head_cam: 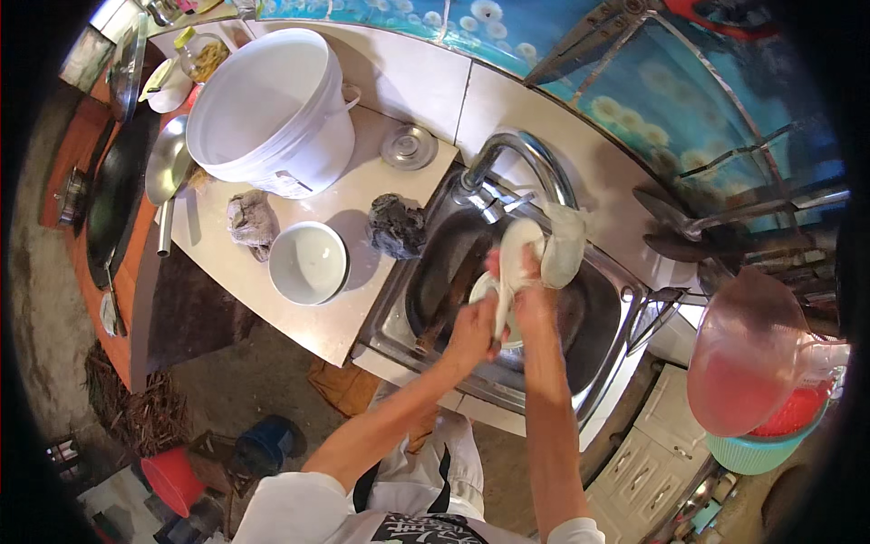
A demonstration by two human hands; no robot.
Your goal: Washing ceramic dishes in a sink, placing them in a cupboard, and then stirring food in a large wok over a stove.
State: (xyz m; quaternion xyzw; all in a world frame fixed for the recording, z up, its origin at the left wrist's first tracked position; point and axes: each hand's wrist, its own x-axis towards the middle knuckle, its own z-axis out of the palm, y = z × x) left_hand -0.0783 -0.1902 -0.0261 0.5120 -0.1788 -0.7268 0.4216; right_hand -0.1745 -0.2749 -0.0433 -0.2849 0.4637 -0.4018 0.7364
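Note:
Over the metal sink [598,326], my left hand [479,326] grips the lower edge of a white spoon-shaped utensil or dish [520,248]; blur hides its exact form. My right hand [533,272] lies against the same pale piece, higher up, its fingers partly hidden. A white bowl [484,289] sits in the sink below and behind my hands. The chrome faucet [530,139] arches over the basin, with a whitish cloth or bag [564,248] at its spout. Left of the sink, white bowls [308,264] stand stacked on the counter.
The counter [326,333] also bears a large white bucket [272,109], a grey rag [251,221], a dark rag [396,226] and a glass lid [409,146]. A metal ladle [170,163] lies near the wok [119,197]. Utensils and a pink strainer or scoop [744,360] hang at right.

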